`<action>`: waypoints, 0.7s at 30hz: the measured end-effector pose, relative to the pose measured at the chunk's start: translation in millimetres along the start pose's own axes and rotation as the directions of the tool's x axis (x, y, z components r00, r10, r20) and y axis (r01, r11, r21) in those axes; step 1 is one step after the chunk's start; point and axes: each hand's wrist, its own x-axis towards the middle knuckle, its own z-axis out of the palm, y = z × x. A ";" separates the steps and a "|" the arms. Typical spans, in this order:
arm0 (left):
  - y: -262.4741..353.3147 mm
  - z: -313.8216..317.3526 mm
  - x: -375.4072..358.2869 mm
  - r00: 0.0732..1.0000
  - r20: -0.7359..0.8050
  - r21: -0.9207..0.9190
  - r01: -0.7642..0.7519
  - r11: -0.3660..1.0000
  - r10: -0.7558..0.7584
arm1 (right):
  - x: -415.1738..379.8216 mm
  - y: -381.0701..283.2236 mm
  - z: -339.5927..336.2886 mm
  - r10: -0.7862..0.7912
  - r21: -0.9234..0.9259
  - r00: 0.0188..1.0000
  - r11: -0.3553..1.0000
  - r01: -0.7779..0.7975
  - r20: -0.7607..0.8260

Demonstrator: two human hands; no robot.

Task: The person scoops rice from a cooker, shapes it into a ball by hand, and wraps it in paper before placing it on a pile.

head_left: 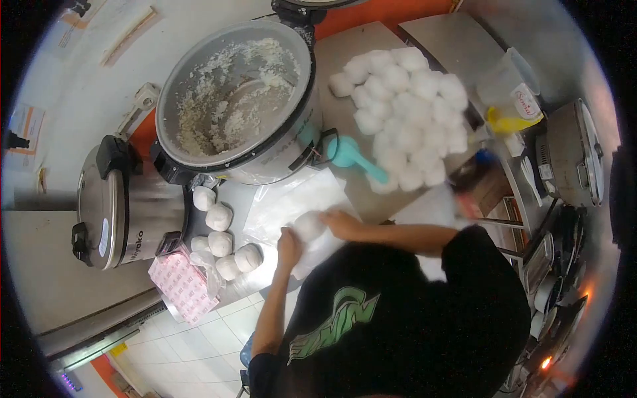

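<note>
Both of my hands are around a white, ball-shaped rice portion point(308, 227) over the steel counter. My left hand point(290, 247) presses its left side and my right hand point(340, 225) grips its upper right side, fingers bent. Thin, clear plastic sheets point(292, 199) lie under and just behind the ball. To the left sit several wrapped white balls point(219, 217). Behind my hands stands a large open rice cooker point(232, 156) with rice stuck to its inner wall. A turquoise scoop point(358, 161) lies beside a big heap of white rice bags point(411, 106).
A closed rice cooker point(149, 215) stands at the left, near a stack of pink-printed paper point(182, 285). At the right are a clear plastic container point(507, 76), a yellow-and-white packet point(521, 113), a metal appliance point(567, 152), and shelves with pans near a small flame point(546, 363).
</note>
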 end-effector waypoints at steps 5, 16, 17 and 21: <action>7.2 -11.3 19.9 0.990 0.138 -0.045 -0.014 0.999 0.020 | -3.1 -25.0 -12.5 0.416 0.218 0.896 0.871 -0.441 0.154; 82.9 8.2 32.7 0.982 -0.126 -0.028 0.141 0.990 -0.143 | -14.3 -11.5 -20.6 0.245 0.330 0.954 0.898 -0.290 0.169; 91.9 10.3 34.6 0.964 -0.109 0.002 0.246 0.969 -0.244 | -13.9 -7.3 -18.3 0.229 0.335 0.960 0.902 -0.272 0.161; 67.9 15.0 52.5 0.876 0.199 -0.306 0.482 0.821 -0.440 | -16.1 -3.2 -38.5 0.082 0.217 0.985 0.970 -0.114 0.150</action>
